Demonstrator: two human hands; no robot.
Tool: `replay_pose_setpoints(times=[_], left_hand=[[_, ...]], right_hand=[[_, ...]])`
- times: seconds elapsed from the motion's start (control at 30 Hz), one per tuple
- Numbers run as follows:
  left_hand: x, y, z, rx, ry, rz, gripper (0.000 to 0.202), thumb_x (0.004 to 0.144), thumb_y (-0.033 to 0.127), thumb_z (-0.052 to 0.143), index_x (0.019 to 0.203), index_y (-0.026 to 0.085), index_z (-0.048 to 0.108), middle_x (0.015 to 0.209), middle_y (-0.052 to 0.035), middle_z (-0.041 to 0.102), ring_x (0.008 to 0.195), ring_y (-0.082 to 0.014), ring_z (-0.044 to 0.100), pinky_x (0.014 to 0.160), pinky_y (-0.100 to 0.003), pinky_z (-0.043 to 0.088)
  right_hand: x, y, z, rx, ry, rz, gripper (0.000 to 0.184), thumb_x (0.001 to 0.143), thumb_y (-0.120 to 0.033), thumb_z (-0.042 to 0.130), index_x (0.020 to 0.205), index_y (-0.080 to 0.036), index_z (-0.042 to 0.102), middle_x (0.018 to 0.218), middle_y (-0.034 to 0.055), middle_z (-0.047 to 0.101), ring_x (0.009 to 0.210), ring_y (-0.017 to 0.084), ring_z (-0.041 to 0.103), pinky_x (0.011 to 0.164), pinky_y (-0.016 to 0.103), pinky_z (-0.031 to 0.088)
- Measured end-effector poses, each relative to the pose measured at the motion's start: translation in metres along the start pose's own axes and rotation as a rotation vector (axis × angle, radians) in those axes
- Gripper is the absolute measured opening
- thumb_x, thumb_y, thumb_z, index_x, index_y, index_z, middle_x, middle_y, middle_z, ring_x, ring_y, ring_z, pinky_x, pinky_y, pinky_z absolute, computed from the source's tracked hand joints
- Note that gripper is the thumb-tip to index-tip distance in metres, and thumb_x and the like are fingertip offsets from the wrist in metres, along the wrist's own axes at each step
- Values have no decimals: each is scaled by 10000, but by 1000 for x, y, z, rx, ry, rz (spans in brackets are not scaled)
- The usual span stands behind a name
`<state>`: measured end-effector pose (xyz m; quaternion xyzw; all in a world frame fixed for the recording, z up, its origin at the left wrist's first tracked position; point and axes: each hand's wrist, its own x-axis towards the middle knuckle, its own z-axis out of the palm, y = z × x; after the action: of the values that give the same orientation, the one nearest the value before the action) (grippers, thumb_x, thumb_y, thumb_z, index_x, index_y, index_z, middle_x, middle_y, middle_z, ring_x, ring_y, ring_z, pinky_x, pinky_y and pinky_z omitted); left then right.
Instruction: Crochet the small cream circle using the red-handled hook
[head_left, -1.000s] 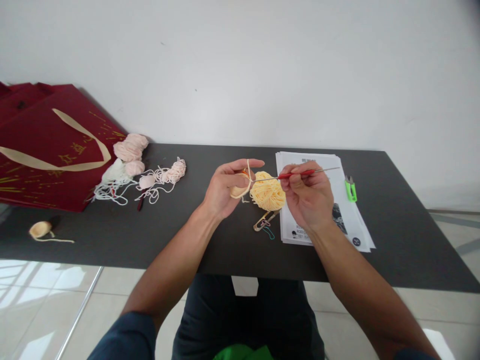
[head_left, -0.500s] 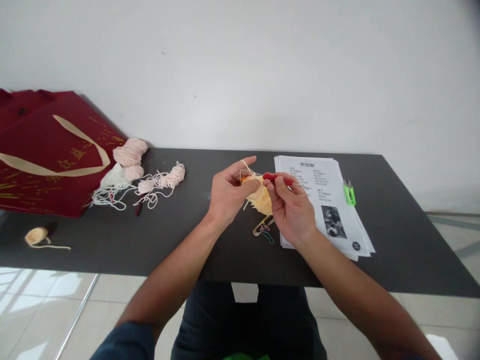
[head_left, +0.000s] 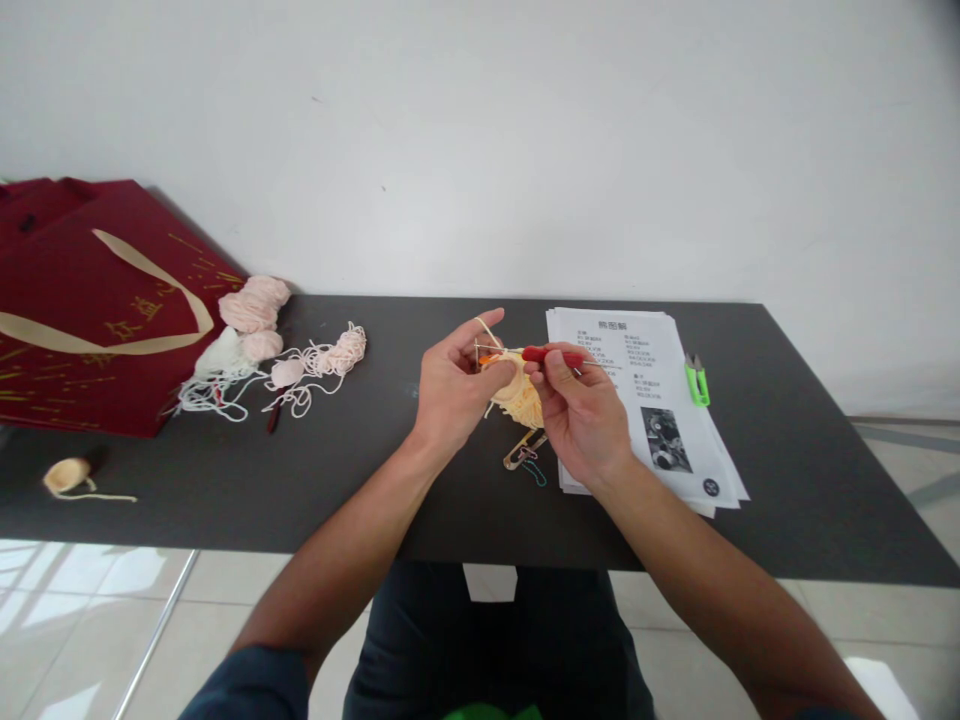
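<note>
The hook's handle [head_left: 535, 354] is red, the yarn ball [head_left: 525, 409] yellow, the tabletop [head_left: 225, 490] dark grey, the bag [head_left: 71, 275] maroon (with gold streaks), the snips [head_left: 697, 385] green.

The red-handled hook [head_left: 537, 354] lies nearly level in the right hand [head_left: 585, 412], shaft pointing toward the left hand [head_left: 456, 392], whose thumb pins the cream knit piece [head_left: 517, 383]; the yellow yarn ball [head_left: 528, 411] peeks out between them.

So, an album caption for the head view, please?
Left hand pinching a pale crochet piece, right hand holding a red-handled hook, above a dark table.
</note>
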<state>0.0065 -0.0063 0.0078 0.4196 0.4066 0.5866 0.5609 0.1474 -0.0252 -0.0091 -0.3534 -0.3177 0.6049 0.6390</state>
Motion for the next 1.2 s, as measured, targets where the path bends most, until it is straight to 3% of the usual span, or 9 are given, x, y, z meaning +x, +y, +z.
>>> replay_pose_setpoints(times=[0.27, 0.43, 0.77, 1.0, 1.1, 1.2], left_hand=[[-1, 0, 0, 59, -14, 29, 601, 681, 144, 814, 1274, 197, 731, 801, 30, 639, 631, -73, 546, 585, -212, 429], [-1, 0, -1, 109, -45, 38, 602, 706, 144, 793, 1302, 193, 715, 805, 36, 629, 626, -67, 534, 575, -201, 424], [1, -5, -3, 65, -44, 73, 430, 739, 187, 805, 1167, 204, 769, 799, 21, 673, 657, -86, 568, 623, -221, 472], [2, -9, -3, 173, -93, 34, 376, 743, 190, 793, 1118, 218, 792, 754, 24, 650, 615, -86, 544, 580, -218, 439], [3, -12, -3, 231, -85, 49, 392, 742, 208, 797, 1134, 216, 789, 767, 14, 660, 620, -96, 548, 580, -226, 444], [5, -17, -3, 269, -80, 79, 399, 743, 228, 811, 1141, 212, 785, 792, 0, 682, 638, -106, 563, 592, -232, 451]], right_hand=[[0, -2, -1, -39, -18, -13, 165, 861, -364, 812, 933, -267, 699, 923, -33, 797, 763, 98, 716, 787, 257, 644], [-1, -5, 3, 22, 16, -6, 169, 821, -334, 851, 905, -260, 725, 871, -27, 789, 736, 89, 685, 732, 216, 606], [1, -4, 2, 44, 9, -1, 151, 821, -329, 851, 903, -261, 743, 861, -19, 781, 734, 99, 658, 713, 235, 573], [2, 1, 0, 50, 7, -27, 162, 810, -320, 859, 891, -251, 737, 860, -13, 785, 712, 104, 639, 702, 266, 550], [1, 6, 1, 36, 22, -78, 160, 808, -292, 853, 891, -252, 723, 867, -15, 783, 757, 116, 662, 754, 284, 559], [-1, 10, 4, 45, 15, -87, 229, 772, -256, 872, 903, -269, 685, 960, -25, 785, 924, 143, 716, 925, 333, 576]])
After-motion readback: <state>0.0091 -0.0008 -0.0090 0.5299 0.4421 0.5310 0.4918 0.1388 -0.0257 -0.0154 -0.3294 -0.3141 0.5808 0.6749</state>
